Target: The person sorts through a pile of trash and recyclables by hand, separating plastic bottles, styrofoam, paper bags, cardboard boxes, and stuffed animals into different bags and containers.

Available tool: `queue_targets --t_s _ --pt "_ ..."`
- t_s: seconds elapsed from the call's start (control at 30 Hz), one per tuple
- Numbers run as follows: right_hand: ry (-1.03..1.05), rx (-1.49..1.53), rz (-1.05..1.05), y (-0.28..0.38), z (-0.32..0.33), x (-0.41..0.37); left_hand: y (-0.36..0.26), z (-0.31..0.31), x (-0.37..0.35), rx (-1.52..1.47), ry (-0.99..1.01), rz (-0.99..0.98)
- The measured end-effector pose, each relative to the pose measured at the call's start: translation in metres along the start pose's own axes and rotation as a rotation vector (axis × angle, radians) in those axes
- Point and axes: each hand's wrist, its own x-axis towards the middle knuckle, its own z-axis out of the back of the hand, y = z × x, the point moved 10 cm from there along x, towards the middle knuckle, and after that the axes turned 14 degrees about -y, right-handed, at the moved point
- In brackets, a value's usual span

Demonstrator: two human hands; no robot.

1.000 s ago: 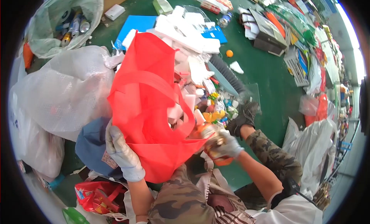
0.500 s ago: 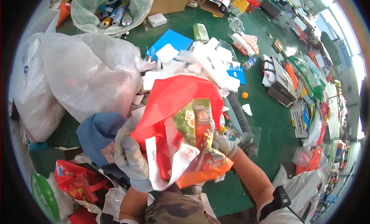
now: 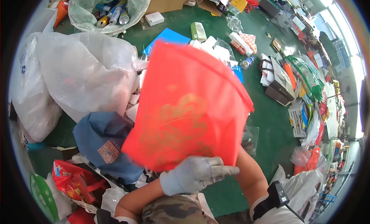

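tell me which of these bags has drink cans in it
The clear bag at the top, its open mouth showing cans. The red bag above the left hand and the bubble-wrap bag show none.

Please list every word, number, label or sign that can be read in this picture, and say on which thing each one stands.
No text here can be read with certainty.
Red bag: gold print, too blurred to read.
Blue bag: a square code label, too small to read.
Red packets at lower left: print too small to read.
Cans at the top: labels too small to read.
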Motion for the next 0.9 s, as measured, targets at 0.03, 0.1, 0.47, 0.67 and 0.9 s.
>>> queue_targets --t_s 0.03,0.1,0.47,0.67,0.9 --pt "-0.09 0.015 0.045 0.009 0.017 -0.004 -0.002 -0.002 0.001 -0.005 -0.003 0.005" --pt "-0.332 0.034 0.181 0.042 0.069 -0.018 -0.019 -0.01 0.001 -0.289 0.098 -0.028" --pt "-1.707 -1.198 0.611 0.172 0.328 -0.239 0.109 -0.125 -0.027 -0.931 0.192 0.864" --pt "-1.644 -1.921 0.081 0.103 0.384 -0.204 0.147 -0.142 -0.057 -0.921 0.254 1.019" --pt "-0.33 -2.168 -0.631 -0.008 0.353 -0.128 0.222 0.066 -0.044 0.127 -0.63 0.408"
